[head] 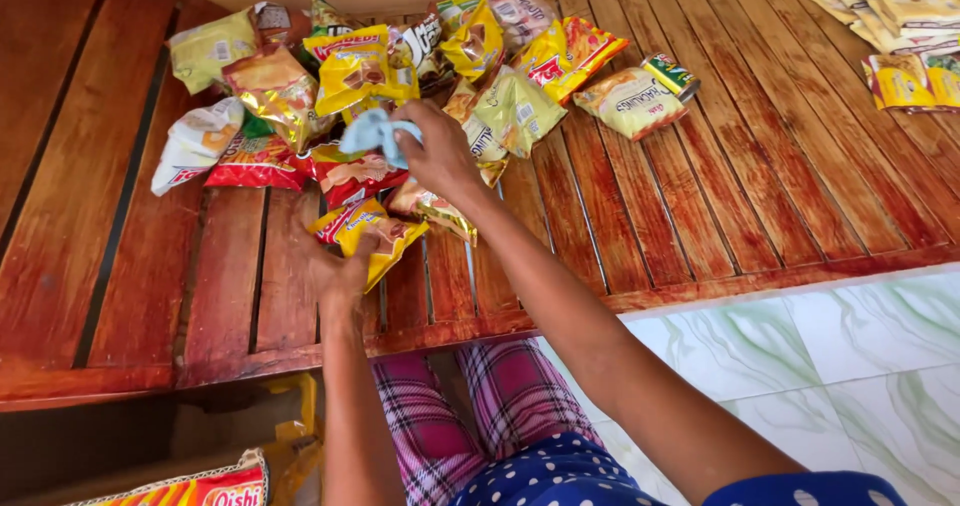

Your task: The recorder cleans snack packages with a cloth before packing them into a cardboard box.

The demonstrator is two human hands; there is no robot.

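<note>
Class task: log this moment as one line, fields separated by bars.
left hand: holding yellow crinkly snack packet | right hand: gripping light blue cloth | surface: red-brown slatted wooden platform

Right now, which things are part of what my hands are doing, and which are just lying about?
In hand:
left hand on yellow snack packet
right hand gripping light blue cloth

Lying about:
heap of snack packets
flat yellow sachets
slatted wooden platform
</note>
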